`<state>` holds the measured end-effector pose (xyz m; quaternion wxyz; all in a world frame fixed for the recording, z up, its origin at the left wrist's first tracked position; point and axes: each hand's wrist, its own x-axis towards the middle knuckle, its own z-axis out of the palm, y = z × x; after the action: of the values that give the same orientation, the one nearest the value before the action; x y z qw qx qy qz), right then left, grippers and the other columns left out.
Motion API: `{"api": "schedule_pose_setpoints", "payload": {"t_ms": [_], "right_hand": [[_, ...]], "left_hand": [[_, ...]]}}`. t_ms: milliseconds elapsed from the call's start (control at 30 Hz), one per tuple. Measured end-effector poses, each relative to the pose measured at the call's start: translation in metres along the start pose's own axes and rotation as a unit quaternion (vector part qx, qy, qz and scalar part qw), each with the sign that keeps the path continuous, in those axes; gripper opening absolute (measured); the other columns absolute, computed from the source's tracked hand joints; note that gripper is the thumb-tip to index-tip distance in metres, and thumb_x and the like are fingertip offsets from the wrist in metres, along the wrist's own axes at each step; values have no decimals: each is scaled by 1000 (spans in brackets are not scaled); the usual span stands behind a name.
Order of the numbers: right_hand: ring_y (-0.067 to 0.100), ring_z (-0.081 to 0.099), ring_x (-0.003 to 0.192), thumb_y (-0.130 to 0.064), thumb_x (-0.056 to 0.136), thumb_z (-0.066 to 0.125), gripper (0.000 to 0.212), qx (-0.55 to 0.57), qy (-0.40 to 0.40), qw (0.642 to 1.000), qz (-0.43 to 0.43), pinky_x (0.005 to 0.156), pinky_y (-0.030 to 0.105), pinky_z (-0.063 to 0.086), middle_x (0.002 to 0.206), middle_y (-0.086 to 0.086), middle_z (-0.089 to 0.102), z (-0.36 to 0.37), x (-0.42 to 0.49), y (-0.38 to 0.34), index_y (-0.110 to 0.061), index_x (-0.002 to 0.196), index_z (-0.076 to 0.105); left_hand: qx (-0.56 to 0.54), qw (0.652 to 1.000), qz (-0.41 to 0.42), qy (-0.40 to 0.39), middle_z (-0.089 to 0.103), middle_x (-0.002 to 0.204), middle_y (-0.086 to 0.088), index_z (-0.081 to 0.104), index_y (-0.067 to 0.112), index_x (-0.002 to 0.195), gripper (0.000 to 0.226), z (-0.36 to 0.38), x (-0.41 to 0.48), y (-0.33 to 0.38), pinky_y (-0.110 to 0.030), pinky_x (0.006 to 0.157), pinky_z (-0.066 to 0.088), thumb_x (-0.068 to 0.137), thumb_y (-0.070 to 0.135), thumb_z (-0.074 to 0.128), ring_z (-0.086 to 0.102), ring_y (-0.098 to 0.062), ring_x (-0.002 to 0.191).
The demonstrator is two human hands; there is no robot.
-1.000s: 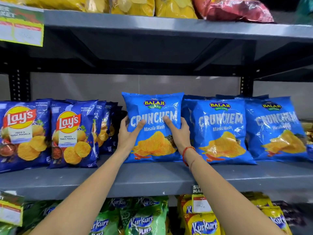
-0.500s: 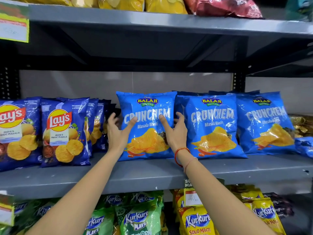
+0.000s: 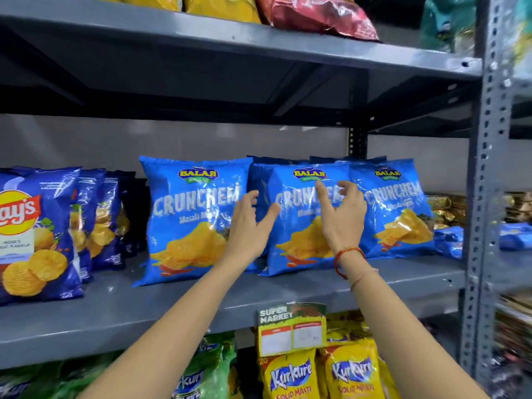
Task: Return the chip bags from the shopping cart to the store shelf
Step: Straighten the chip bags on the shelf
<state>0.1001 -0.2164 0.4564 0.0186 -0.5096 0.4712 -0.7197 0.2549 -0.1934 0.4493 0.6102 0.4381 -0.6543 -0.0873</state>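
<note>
On the middle grey shelf (image 3: 288, 292): leftmost Balaji Crunchem bag (image 3: 190, 220) stands upright | my left hand (image 3: 249, 228), released, at its right edge | my right hand (image 3: 341, 217), fingers spread, before the middle Crunchem bag (image 3: 296, 243), grasping nothing.

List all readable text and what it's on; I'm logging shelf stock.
"BALAJI", "CRUNCHEM": left blue bag, middle blue bag, right blue bag.
"Masala M...", partly hidden: the left blue bag.
"ay's", cut off: dark blue bag.
"SUPER MARKET": shelf tag; its prices are blurred.
"Kurkure", "SOLID MASTI": yellow bag.
</note>
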Motion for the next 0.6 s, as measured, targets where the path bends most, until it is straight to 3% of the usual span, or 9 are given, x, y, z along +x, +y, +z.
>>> {"api": "schedule_pose_setpoints", "payload": {"t_ms": [100,167,267,367,467,600], "right_hand": [[31,37,132,-64,77,62,87,-40,-50,997,48,102,43,34,139,13,45,-5,14,20,-9,140,39],[32,31,139,-69,69,66,104,-26,-81,993,85,109,46,31,148,13,36,-6,20,30,-11,147,29],[33,33,140,-73,62,68,115,22,-119,981,153,111,49,32,153,13,34,-5,26,45,-13,149,23],[31,41,137,-74,61,68,109,58,-173,959,216,111,46,32,148,10,44,-6,29,59,-15,146,34],[24,56,121,-75,55,70,74,90,-206,953,202,107,41,41,122,-3,65,-9,32,63,-32,114,62],[18,63,110,-73,52,72,67,151,-242,941,180,106,43,44,114,-8,71,-11,36,61,-33,105,68]], "left_hand": [[-15,998,-56,-29,33,147,-10,20,16,142,76,26,3,-3,-37,110,29,84,48,56,34,-23,134],[-36,994,-104,-25,27,151,-10,12,15,145,86,39,6,-5,-37,112,25,81,52,57,29,-24,137],[-102,977,-183,-35,33,149,-7,15,14,144,91,51,10,-11,-41,110,30,77,56,61,36,-26,133],[-159,961,-220,-48,44,135,3,21,16,143,92,55,8,-15,-32,96,39,73,55,66,48,-18,120],[-231,948,-211,-51,65,114,6,49,21,125,86,52,9,-16,-25,71,52,51,53,80,67,-10,88],[-243,951,-188,-36,73,99,3,62,22,108,65,53,10,-18,-24,64,56,50,41,86,71,-9,80]]}}
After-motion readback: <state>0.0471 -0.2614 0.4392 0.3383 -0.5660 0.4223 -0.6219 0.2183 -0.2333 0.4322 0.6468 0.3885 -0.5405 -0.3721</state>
